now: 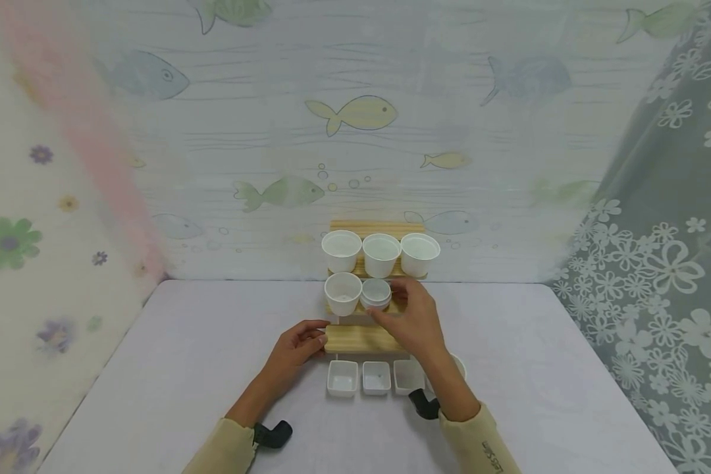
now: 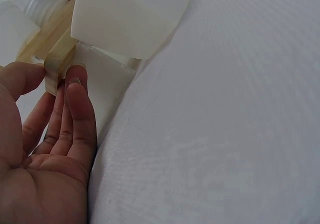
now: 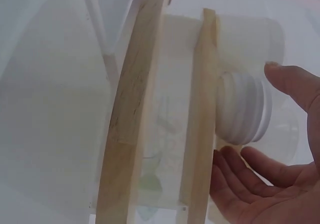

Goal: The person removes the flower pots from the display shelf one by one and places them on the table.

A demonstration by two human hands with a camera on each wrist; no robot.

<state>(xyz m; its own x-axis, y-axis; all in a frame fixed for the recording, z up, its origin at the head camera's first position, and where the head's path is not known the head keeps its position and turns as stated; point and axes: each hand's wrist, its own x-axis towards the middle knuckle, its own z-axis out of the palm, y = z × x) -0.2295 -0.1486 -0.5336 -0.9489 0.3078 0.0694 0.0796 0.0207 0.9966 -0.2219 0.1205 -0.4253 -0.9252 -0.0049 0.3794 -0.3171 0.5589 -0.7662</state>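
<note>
A small tiered stand has pale wooden shelf boards on white supports. My left hand (image 1: 297,347) pinches the left end of its lowest shelf board (image 1: 364,338) between thumb and fingers, as the left wrist view shows close up. On the middle shelf stands a small white round container with a ridged side (image 3: 242,108), just right of a white cup (image 1: 343,294). Around that container my right hand (image 1: 416,321) is spread, thumb on one side and fingers on the other. Gaps show between the container and the thumb in the right wrist view.
Three white cups (image 1: 382,255) stand in a row on the top shelf. In front of the stand, several small square white dishes (image 1: 376,378) line the white tablecloth (image 1: 213,329); my right forearm partly hides the row's right end. A fish-patterned curtain (image 1: 261,131) hangs behind.
</note>
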